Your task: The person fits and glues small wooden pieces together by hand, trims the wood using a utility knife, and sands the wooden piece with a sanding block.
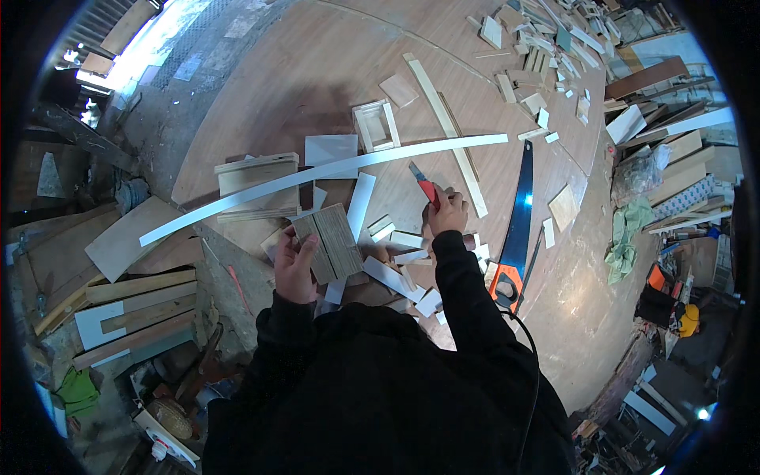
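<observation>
Grooved wooden panel (336,245) sits in the person's left hand (297,269), whose thumb presses on its top face while the fingers close around its left edge; it is tilted above the scraps, toward the near left part of the worktop (309,67). The right hand (449,212) is clamped on a red-handled tool (428,191), its metal end pointing away toward the far edge and well apart from the panel; whether it is a knife or a chisel is hard to tell. Judging by what lies about, the work seems partway along: a shallow wooden box (259,186) near the left edge and a small open frame (376,127) farther in already look put together, and the panel has its grooves or joints, though whether its strips are fixed cannot be seen. What appears left is whatever the tool is meant for on the panel, since the two do not touch. A long white strip (332,168) crosses over the box, loose offcuts (388,277) crowd toward the near edge, and a handsaw (518,226) rests unused near the right edge, its orange handle toward the person.
</observation>
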